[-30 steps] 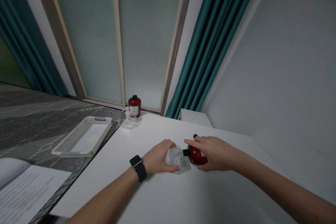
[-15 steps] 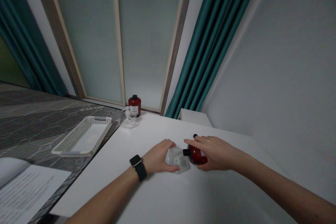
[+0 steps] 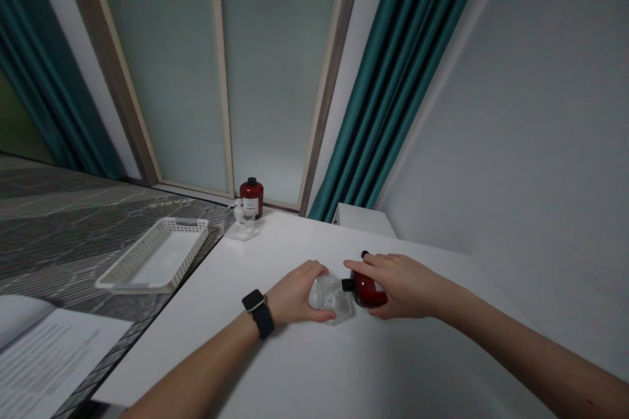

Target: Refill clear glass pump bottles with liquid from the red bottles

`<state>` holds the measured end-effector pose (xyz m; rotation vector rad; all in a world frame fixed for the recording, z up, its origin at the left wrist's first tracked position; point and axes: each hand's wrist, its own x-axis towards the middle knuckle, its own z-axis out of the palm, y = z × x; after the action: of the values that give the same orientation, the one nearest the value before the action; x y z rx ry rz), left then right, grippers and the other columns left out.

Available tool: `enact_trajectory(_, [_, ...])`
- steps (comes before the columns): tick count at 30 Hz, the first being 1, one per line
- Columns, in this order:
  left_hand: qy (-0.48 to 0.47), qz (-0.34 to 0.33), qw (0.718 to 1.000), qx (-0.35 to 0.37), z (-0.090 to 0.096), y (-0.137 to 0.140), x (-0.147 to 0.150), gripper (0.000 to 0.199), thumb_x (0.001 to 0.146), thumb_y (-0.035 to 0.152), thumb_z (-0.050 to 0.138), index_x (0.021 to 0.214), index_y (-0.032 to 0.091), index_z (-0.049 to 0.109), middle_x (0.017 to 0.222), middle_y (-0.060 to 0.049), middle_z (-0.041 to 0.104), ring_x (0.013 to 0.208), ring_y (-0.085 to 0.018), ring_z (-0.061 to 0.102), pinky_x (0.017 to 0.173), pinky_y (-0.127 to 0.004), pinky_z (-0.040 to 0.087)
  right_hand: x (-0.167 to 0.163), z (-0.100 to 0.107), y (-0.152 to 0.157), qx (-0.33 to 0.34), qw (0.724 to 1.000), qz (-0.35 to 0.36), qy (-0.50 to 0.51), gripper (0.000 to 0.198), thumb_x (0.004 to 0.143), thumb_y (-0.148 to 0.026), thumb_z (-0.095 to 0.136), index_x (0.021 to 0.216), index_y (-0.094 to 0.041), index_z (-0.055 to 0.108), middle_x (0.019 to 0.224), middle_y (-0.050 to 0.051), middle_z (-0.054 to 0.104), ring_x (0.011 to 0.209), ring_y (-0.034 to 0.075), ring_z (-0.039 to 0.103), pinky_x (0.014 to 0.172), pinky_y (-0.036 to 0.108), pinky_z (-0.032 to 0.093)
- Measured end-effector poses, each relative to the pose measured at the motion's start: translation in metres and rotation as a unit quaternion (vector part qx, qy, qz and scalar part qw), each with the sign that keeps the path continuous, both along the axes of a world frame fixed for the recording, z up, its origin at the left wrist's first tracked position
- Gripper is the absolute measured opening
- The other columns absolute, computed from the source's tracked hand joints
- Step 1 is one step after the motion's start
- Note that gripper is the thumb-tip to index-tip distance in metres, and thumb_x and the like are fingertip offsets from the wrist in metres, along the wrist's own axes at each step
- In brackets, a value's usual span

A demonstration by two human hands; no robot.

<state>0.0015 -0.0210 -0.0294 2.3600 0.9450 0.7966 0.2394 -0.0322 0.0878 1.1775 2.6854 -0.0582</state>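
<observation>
My left hand (image 3: 301, 291), with a dark watch on its wrist, is closed around the side of a clear plastic container (image 3: 339, 301) on the white table. My right hand (image 3: 403, 283) grips a dark red bottle (image 3: 366, 289), tipped on its side with its black neck pointing left at the clear container. The neck end overlaps the container's right part; whether they touch I cannot tell. A small black piece (image 3: 364, 254) shows just behind my right fingers, mostly hidden. Part of a white label shows under my right hand.
Another red bottle (image 3: 252, 193) with a black cap stands at the far table corner, behind a clear item with a white top (image 3: 240, 222). A white basket (image 3: 189, 242) and an open book (image 3: 63, 347) lie left of the white table (image 3: 304, 373).
</observation>
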Motion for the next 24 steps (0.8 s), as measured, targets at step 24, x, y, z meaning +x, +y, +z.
enact_trajectory(24, [0.003,-0.002,1.000,0.000,0.0009,0.0000,-0.0003,0.057,0.067,0.040,0.082,0.111,0.017,0.054,0.104,-0.008,0.062,0.096,-0.028,0.060,0.084,-0.038,0.050,-0.0034,0.0034,-0.0004,0.002,1.000,0.005,-0.013,0.078,0.072,-0.033,0.069,0.145,-0.023,0.043,0.114,0.014,0.067,0.095,0.032,0.066,0.078,0.040,0.047])
